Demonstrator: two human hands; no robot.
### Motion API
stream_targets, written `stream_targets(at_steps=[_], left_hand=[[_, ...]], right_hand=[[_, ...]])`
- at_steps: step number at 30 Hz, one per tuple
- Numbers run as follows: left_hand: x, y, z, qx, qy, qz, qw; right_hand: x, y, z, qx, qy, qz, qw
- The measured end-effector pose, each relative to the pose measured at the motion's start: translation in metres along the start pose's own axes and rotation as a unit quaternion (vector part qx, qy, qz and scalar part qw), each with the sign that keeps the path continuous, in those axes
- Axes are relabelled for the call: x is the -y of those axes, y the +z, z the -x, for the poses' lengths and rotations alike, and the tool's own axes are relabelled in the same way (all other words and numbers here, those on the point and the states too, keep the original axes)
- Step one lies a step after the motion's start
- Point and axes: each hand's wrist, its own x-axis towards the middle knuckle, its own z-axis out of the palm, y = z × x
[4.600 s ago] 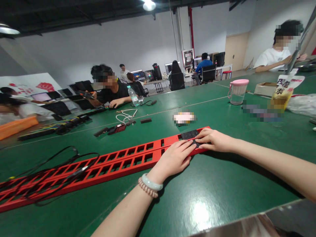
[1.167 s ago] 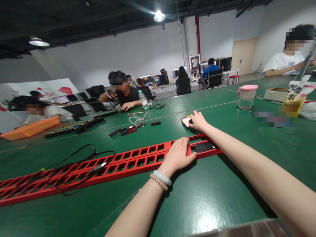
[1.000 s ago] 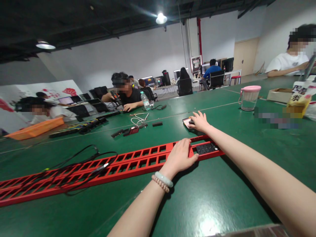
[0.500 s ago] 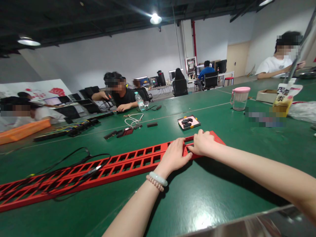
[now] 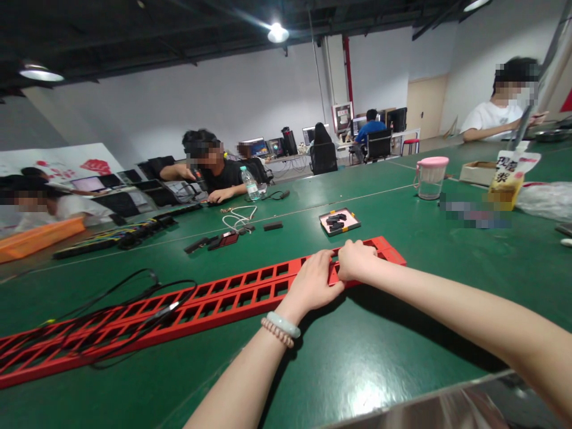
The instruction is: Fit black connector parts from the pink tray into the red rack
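Note:
A long red slotted frame (image 5: 392,254) lies slantwise across the green table, with two rows of rectangular openings. Near its right end, my left hand (image 5: 316,279) rests over the frame, fingers across the top and thumb toward the near side, closed on it. Just to the right, my right hand (image 5: 357,261) has its fingers curled down at an opening in the frame. Whatever those fingertips hold is hidden. A black cable (image 5: 154,275) with a silver-coloured piece lies over the frame's left part.
Beyond the frame sit a shallow box (image 5: 353,225) of small black parts, a dark bar (image 5: 273,226) and a white cord (image 5: 230,221). A pink-lidded cup (image 5: 430,185) and a pouch (image 5: 507,185) stand right. Across the table, a person (image 5: 223,179) holds a tool.
My right hand has shifted slightly left, closer to my left hand, and its fingers are more curled. My left hand stays on the frame. The camera view has shifted slightly.

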Motion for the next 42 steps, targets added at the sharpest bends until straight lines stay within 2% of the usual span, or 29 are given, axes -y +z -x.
stream_targets(at_steps=[3,6,8,12,15,19,23,29,35,42], left_hand=[[-0.001,-0.001,-0.001,0.006,0.001,0.006,1.000],[-0.001,-0.001,-0.001,0.014,-0.008,0.007,1.000],[-0.002,-0.001,0.000,0.015,-0.009,0.002,1.000],[0.000,0.001,0.002,0.013,-0.005,-0.012,1.000],[0.001,0.002,0.003,0.012,-0.002,-0.020,1.000],[0.001,0.002,0.004,0.013,-0.007,-0.020,1.000],[0.000,0.001,0.004,0.017,-0.013,-0.018,1.000],[0.001,0.002,0.004,0.015,-0.006,-0.018,1.000],[0.002,0.003,0.004,0.012,0.000,-0.022,1.000],[0.002,0.002,0.003,0.018,0.001,-0.027,0.999]], right_hand=[[0.011,-0.002,0.007,-0.085,0.010,0.107,0.991],[0.011,-0.009,-0.006,-0.147,0.009,0.133,0.980],[0.002,-0.015,-0.029,-0.159,-0.014,0.103,0.982],[-0.028,-0.020,-0.090,-0.200,-0.113,0.051,0.972],[-0.045,-0.011,-0.126,-0.202,-0.118,0.020,0.972],[-0.053,0.006,-0.150,-0.189,-0.132,-0.002,0.973],[-0.056,0.016,-0.159,-0.212,-0.135,-0.031,0.967],[-0.062,0.020,-0.162,-0.218,-0.088,-0.058,0.970],[-0.064,0.024,-0.163,-0.257,-0.100,-0.062,0.959],[-0.069,0.027,-0.163,-0.262,-0.082,-0.068,0.959]])
